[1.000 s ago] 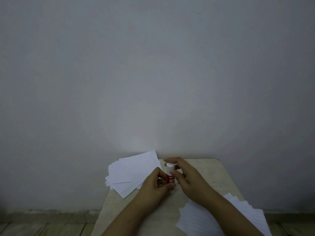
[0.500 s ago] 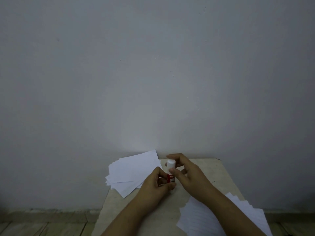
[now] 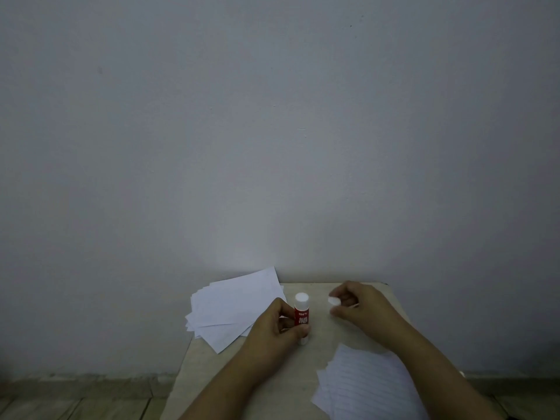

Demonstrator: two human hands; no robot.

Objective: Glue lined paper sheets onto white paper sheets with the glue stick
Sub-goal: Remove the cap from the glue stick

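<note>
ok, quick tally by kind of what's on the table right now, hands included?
Glue stick: 1, upright, gripped by the left hand
Cap: 1, pinched in the right hand
Paper stacks: 2, white sheets and lined sheets
Hands: 2
Total: 6

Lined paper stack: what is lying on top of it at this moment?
Only the right forearm crosses above the lined paper stack; whether it rests on the sheets cannot be told. The right hand holds the cap beyond the stack. The sheets beneath the arm are hidden.
</note>
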